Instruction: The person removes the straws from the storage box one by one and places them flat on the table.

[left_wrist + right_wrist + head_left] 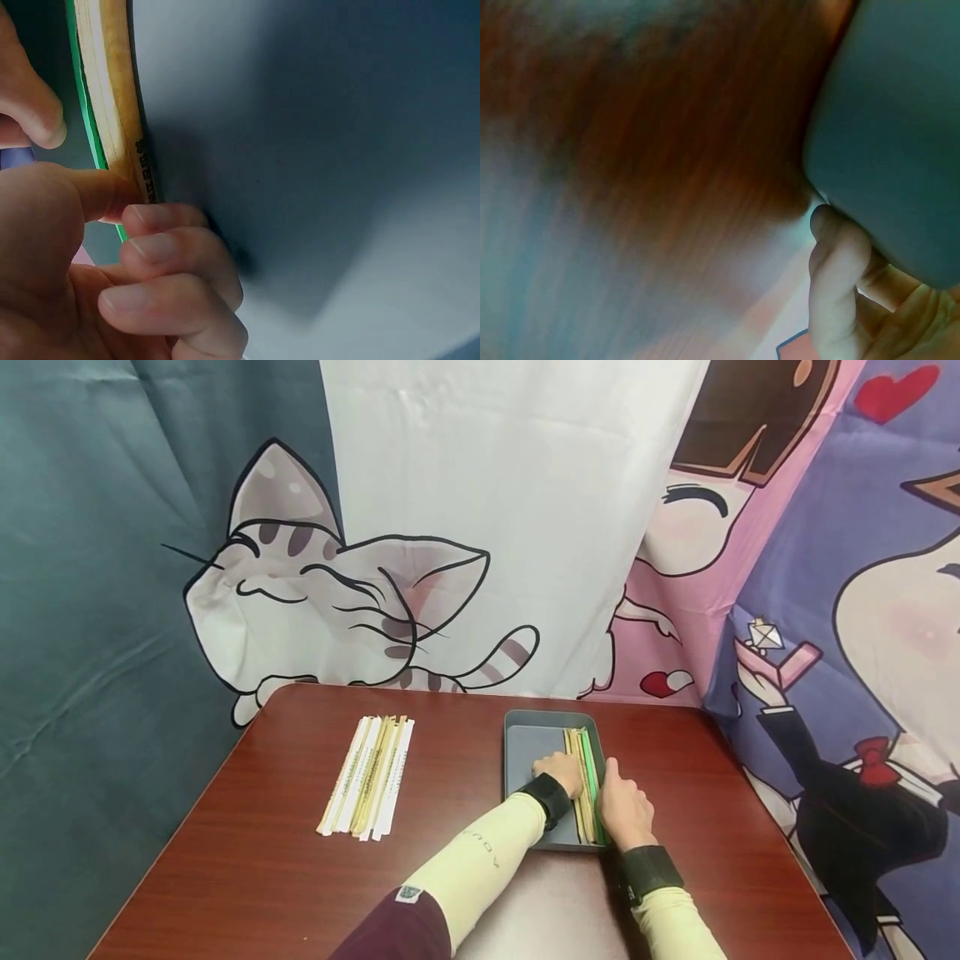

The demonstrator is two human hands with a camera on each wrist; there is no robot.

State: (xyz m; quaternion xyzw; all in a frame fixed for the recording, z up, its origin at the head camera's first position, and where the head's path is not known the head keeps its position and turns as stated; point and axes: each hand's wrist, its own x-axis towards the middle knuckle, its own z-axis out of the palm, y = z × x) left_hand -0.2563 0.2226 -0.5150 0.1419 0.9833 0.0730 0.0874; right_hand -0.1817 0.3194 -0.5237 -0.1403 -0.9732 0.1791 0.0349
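Observation:
A grey rectangular tray [534,739] stands on the table. Along its right side lie several long, thin sticks in tan paper wrappers [586,821], beside a green strip [587,750]. My left hand [561,772] reaches inside the tray. Its thumb and forefinger pinch the tan-wrapped sticks [116,82], while the other fingers [184,251] curl over the tray floor. My right hand [627,810] grips the tray's right wall, thumb at the rim. In the right wrist view, curled fingers [840,262] press the tray's outer side [892,165].
To the left, a row of long, thin paper-wrapped sticks [367,777], some white and some tan, lies on the reddish-brown table [247,827]. A curtain with cartoon prints [510,510] hangs behind the table's far edge and along its right side.

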